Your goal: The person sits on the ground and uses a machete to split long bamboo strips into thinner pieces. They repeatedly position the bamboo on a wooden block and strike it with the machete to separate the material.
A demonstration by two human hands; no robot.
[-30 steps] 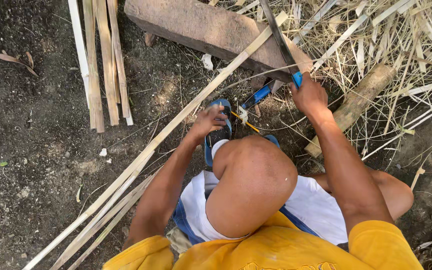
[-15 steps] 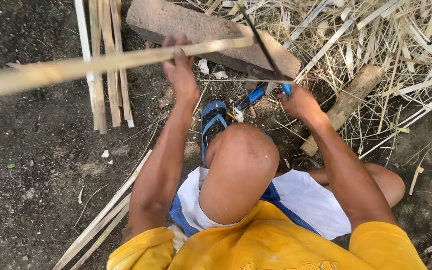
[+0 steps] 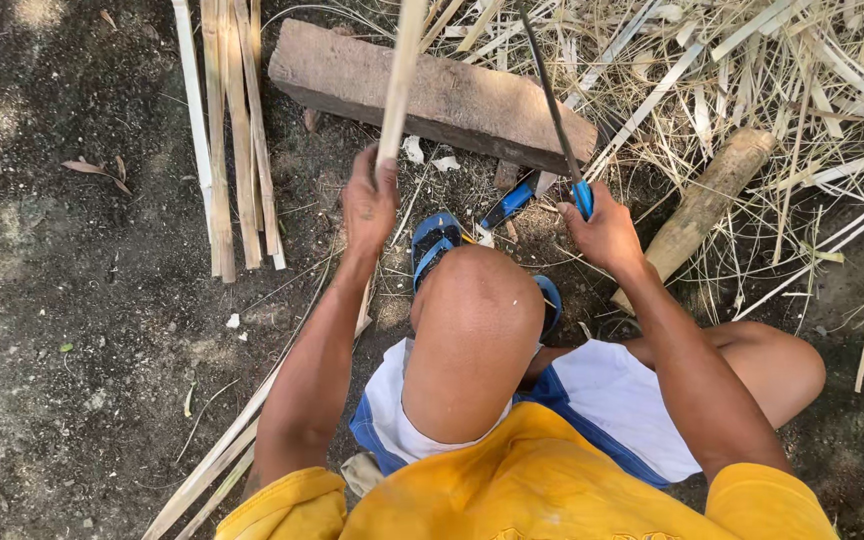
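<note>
Left hand (image 3: 369,205) clenched on long pale bamboo strip (image 3: 399,80) pointing toward 12 o'clock; right hand (image 3: 607,232) clenched on blue-handled dark blade (image 3: 550,100) over brown wooden block (image 3: 432,92).

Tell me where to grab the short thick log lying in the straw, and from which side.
Grip the thick log around its middle, from above. It lies slanted and flat on the ground, its upper end among straw and its lower end close behind the right hand; the bare round middle is freest.

Block (image 3: 432,95) ahead of knee (image 3: 472,330); slats (image 3: 232,130) left, log (image 3: 707,200) right, apparently on straw (image 3: 802,70).
</note>
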